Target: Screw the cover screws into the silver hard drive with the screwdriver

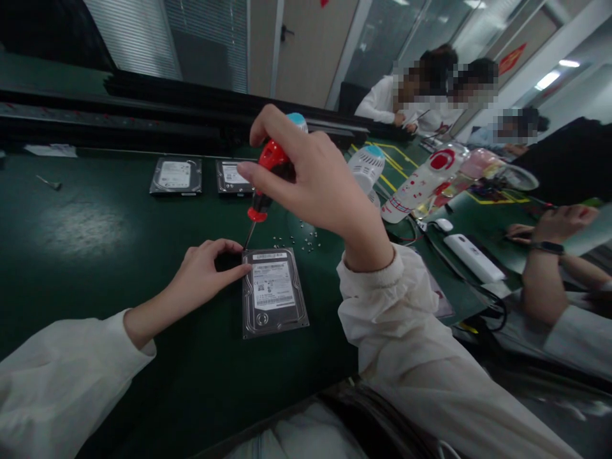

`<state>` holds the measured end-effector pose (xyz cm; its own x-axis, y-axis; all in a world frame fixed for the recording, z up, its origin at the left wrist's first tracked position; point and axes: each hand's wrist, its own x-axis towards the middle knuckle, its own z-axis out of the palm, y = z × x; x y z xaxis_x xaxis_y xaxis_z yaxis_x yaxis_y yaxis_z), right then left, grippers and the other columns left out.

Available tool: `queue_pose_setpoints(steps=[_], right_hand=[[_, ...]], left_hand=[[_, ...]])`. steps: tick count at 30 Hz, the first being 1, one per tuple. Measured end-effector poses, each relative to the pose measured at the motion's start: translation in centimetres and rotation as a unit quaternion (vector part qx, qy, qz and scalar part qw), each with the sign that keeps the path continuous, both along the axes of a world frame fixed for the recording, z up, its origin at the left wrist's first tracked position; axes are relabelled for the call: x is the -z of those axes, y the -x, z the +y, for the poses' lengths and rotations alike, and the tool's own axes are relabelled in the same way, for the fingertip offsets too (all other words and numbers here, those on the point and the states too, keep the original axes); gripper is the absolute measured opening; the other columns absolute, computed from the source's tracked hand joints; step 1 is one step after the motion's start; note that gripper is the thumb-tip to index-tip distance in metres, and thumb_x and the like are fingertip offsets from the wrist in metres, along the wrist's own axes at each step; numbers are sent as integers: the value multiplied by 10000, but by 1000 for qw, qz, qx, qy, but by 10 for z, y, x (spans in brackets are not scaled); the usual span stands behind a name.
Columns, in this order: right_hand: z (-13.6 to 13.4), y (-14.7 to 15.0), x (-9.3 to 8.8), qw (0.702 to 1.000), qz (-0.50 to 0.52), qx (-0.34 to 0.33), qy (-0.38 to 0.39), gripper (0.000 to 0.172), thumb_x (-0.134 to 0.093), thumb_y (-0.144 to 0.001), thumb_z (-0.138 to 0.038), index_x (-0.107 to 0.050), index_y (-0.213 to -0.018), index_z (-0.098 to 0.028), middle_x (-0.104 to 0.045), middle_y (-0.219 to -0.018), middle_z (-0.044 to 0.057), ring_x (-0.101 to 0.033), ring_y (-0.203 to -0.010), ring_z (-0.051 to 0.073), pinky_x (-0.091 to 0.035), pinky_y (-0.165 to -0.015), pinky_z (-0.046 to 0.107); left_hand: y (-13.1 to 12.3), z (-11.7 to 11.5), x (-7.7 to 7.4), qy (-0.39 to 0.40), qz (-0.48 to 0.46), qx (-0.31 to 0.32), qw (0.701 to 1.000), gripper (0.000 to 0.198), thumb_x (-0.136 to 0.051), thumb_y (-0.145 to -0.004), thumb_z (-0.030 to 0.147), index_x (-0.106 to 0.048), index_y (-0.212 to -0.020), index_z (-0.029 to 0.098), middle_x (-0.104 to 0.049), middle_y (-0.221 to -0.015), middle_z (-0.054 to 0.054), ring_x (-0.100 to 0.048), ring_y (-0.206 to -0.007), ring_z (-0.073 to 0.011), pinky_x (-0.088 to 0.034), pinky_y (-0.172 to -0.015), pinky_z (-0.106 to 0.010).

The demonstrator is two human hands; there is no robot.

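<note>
A hard drive (273, 322) with a white label lies flat on the green table in front of me. At its upper left corner, my left hand (205, 271) grips the edge, with thumb and index finger on the drive. My right hand (310, 178) is wrapped round the red and black handle of a screwdriver (259, 207), held tilted above the drive. Its thin shaft runs down to that same corner, and the tip is too small to make out clearly. Just beyond the drive, several small screws (309, 243) are scattered.
Two more hard drives lie farther back, one at the left (176, 175) and one partly behind my right hand (232, 175). Right of them stand a small white fan (367, 167) and a printed bottle (421, 182). A white power strip (473, 257) and another person's arms (549, 268) are at the right.
</note>
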<state>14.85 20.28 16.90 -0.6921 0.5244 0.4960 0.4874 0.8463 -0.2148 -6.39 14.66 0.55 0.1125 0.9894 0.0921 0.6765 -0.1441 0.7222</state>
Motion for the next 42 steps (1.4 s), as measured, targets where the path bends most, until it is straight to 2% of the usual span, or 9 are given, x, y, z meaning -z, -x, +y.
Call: queue_pose_setpoints(steps=[5, 10, 15, 22, 26, 33, 37, 39, 42], right_hand=[[-3, -1, -3, 1000, -2, -14, 16, 253, -547, -906, -250, -488, -1148, -205, -630, -923, 8, -500, -744, 141, -343, -722, 304], [-2, -2, -4, 1000, 5, 11, 8, 175, -500, -984, -376, -519, -1042, -211, -577, -821, -13, -502, -717, 138, -331, -709, 299], [0, -4, -3, 1000, 6, -13, 14, 171, -537, -890, -241, -512, -1056, -210, -577, -857, -18, -479, -702, 121, -322, -693, 281], [-1, -3, -3, 1000, 14, -1, 10, 103, -511, -944, -299, -496, -1003, -217, -592, -857, -16, -513, -723, 119, -333, -708, 284], [-4, -2, -4, 1000, 10, 3, 6, 200, -528, -850, -202, -480, -1044, -219, -604, -933, 3, -534, -775, 134, -360, -755, 292], [2, -1, -1, 999, 11, 23, -19, 237, -445, -1012, -427, -519, -1017, -202, -566, -802, -14, -499, -711, 133, -295, -678, 300], [4, -5, -5, 1000, 13, -16, -19, 101, -508, -924, -266, -564, -945, -185, -560, -796, -8, -447, -681, 129, -296, -660, 304], [4, -7, -8, 999, 6, -35, 1, 154, -528, -854, -186, -585, -997, -190, -577, -830, -12, -452, -671, 122, -327, -660, 286], [4, -6, -8, 1000, 0, -8, 5, 156, -523, -920, -282, -590, -1045, -218, -617, -855, -13, -525, -709, 131, -349, -680, 274]], left_hand=[[-1, 0, -2, 0, 0, -1, 1000, 505, -688, -801, 642, -735, -1092, 232, -757, -1119, -94, -677, -1039, -340, -512, -966, -516], [-2, 0, -1, 2, 0, -3, 1000, 524, -693, -794, 647, -729, -1094, 219, -755, -1116, -100, -678, -1030, -335, -517, -954, -500], [0, 1, 1, 2, -3, -1, 1000, 539, -689, -799, 660, -725, -1104, 216, -749, -1109, -96, -678, -1021, -327, -529, -922, -482], [0, 0, -1, -1, -3, 1, 1000, 550, -689, -799, 664, -723, -1115, 216, -747, -1131, -102, -678, -1040, -333, -534, -931, -490], [1, 0, 0, 3, -4, -2, 1000, 535, -696, -798, 656, -728, -1120, 230, -748, -1140, -97, -679, -1040, -332, -539, -928, -486], [1, 0, 0, 7, -2, 0, 1000, 579, -687, -791, 680, -725, -1135, 215, -745, -1146, -100, -677, -1048, -334, -524, -950, -489], [-1, 0, -3, 8, 4, -2, 1000, 540, -682, -795, 657, -726, -1111, 221, -751, -1135, -97, -673, -1050, -336, -514, -959, -489], [-2, -1, -5, 9, 4, -4, 1000, 523, -683, -793, 647, -726, -1098, 225, -755, -1129, -95, -674, -1044, -337, -516, -952, -489], [-3, -1, -5, 8, 2, -3, 1000, 513, -685, -797, 634, -721, -1103, 224, -756, -1132, -94, -675, -1049, -338, -516, -952, -495]])
